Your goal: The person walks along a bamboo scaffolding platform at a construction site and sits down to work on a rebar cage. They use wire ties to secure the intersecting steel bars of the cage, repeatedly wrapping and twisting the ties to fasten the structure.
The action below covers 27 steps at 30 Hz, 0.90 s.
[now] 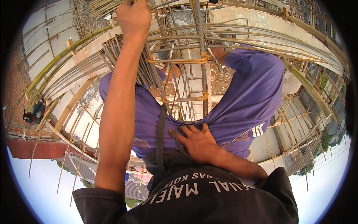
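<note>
My left hand [134, 18] is raised at the top edge, closed in a fist beside the upright steel bars. Whatever it grips lies out of the picture. My right hand [197, 142] rests on my lap at the waist, fingers spread over the purple trousers [250, 82] and a dark strip of cloth or strap. Between my knees stands a cage of upright ribbed rebar [201, 41], ringed by rusty square stirrups [182, 60]. A bundle of bent steel stirrups [112, 52] hangs at the cage's left, partly behind my left forearm.
Long thin bars [268, 35] run across in front of me over a concrete beam [235, 18]. Bamboo poles [59, 56] form scaffolding on both sides, with a drop to lower levels. A dark strap [161, 138] crosses my left thigh. Rubble lies below.
</note>
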Motion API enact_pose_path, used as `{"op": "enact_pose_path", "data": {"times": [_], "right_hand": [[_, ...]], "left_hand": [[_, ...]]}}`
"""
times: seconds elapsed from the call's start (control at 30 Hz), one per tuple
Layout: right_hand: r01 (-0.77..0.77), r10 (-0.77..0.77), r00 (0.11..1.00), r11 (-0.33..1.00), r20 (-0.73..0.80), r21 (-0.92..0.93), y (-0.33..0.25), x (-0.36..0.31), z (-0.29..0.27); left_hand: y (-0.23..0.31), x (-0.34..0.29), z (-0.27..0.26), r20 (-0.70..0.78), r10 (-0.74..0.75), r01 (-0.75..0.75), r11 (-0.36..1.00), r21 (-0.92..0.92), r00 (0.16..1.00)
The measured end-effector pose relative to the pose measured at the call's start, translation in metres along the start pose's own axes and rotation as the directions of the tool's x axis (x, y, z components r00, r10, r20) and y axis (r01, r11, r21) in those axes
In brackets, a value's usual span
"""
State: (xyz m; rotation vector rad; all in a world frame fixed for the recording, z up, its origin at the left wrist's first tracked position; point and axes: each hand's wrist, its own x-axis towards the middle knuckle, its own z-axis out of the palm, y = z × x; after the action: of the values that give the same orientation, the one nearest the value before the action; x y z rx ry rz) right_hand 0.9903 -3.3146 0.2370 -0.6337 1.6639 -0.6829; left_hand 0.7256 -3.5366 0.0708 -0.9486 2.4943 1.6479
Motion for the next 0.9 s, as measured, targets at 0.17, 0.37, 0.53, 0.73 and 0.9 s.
{"op": "enact_pose_path", "data": {"times": [0.17,0.37,0.53,0.73,0.9], "right_hand": [[-0.018,0.018,0.999,1.0,-0.04,0.003,-0.005,-0.008,0.001],[-0.014,0.015,0.997,1.0,-0.075,0.016,-0.024,-0.026,0.003],[0.025,-0.037,0.977,0.998,-0.21,-0.063,-0.018,-0.014,-0.003],[0.046,-0.092,0.936,0.989,-0.339,-0.14,0.001,-0.011,-0.004],[0.065,-0.187,0.888,0.955,-0.42,-0.288,0.02,0.0,0.022]], "left_hand": [[0.009,-0.007,0.004,0.029,0.017,-0.016,1.0,-0.013,0.999],[0.024,-0.017,-0.001,0.037,-0.097,0.096,0.995,0.006,0.995],[0.034,-0.018,-0.004,-0.043,0.025,-0.018,0.987,0.158,0.999],[0.041,-0.023,0.013,-0.086,0.104,-0.088,0.982,0.168,0.991],[-0.004,0.003,0.006,-0.146,-0.055,0.07,0.993,0.099,0.988]]}}
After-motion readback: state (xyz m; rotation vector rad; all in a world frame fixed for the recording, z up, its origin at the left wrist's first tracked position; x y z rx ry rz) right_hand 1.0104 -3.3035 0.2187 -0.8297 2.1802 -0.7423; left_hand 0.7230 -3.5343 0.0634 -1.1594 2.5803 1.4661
